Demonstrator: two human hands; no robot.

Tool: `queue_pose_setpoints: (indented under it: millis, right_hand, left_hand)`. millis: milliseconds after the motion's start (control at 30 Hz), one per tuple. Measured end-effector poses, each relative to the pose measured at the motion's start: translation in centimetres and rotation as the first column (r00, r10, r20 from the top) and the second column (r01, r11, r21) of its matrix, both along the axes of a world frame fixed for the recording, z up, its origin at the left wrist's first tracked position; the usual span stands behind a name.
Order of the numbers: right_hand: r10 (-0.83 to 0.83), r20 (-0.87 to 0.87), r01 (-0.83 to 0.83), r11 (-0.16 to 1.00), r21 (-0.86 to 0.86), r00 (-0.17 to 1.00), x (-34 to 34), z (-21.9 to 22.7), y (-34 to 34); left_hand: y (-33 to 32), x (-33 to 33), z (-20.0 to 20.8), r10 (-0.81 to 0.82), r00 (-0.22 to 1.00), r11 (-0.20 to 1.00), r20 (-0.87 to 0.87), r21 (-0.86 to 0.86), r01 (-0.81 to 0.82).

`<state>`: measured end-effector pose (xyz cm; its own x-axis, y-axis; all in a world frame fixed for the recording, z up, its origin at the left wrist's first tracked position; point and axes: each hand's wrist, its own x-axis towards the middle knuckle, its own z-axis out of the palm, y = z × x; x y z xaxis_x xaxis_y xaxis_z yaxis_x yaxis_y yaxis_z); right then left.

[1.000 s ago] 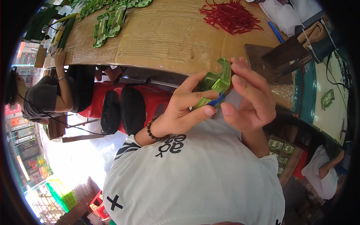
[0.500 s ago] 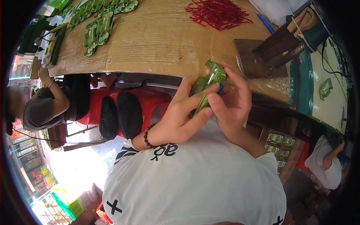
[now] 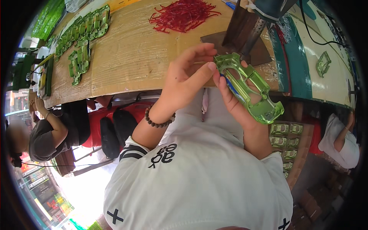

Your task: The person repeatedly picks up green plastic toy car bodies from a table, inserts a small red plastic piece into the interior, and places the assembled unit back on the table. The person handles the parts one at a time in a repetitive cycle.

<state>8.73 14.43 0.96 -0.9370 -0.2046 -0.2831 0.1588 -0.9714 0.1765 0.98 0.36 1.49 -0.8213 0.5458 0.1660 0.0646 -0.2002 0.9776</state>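
A green plastic frame [image 3: 273, 110] is held slantwise right of the centre of the frame, its upper end toward the upper left and its lower end toward the lower right. Its side is gripped by the right hand [image 3: 238, 107], whose fingers are closed on it, one fingertip being seen past the far edge. The left hand [image 3: 183, 81] is raised just beside the upper end, with a narrow gap left between thumb and fingers (whether the part is touched by the thumb cannot be told). A blue strip [image 3: 232, 86] is seen along the inner side of the part. A beaded bracelet [image 3: 157, 124] is worn on the left wrist. Behind the hands, a dark plate [image 3: 262, 53] is set on the brown table [image 3: 126, 57], and a heap of red strips [image 3: 184, 16] is piled at the upper centre. Similar green frames [image 3: 79, 61] are grouped at the upper left, and a single green piece [image 3: 324, 64] is placed on the pale surface [image 3: 337, 86] at the right. More green parts [image 3: 279, 142] are arranged in rows at the lower right.
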Motion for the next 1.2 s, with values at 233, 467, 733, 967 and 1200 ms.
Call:
queue_pose_setpoints:
  millis: [233, 467, 733, 967, 1200]
  right_hand:
    - [0.077, -0.335, -0.178, 0.943, -0.282, 0.939, -0.2, -1.9, 1.7]
    - [0.122, -0.329, -0.242, 0.905, -0.351, 0.936, -0.6, -1.3, 2.9]
    - [0.122, -0.379, -0.260, 0.904, -0.340, 0.917, -0.4, -1.8, 3.1]
    - [0.141, -0.215, -0.198, 0.942, -0.270, 0.966, 0.0, -0.7, 3.7]
    - [0.156, -0.246, -0.216, 0.946, -0.241, 0.957, -0.2, -1.1, 4.2]
  left_hand:
    - [0.3, -0.9, -2.2, -0.250, 0.964, 0.926, 0.088, 0.314, 0.211]
    - [0.5, -1.0, -2.9, -0.284, 0.949, 0.886, -0.141, 0.339, 0.315]
    - [0.6, -1.4, -2.6, -0.326, 0.920, 0.876, -0.218, 0.295, 0.381]
    - [0.7, -1.5, -2.7, -0.344, 0.910, 0.883, -0.231, 0.251, 0.398]
    - [0.7, -1.6, -2.4, -0.350, 0.896, 0.896, -0.272, 0.181, 0.405]
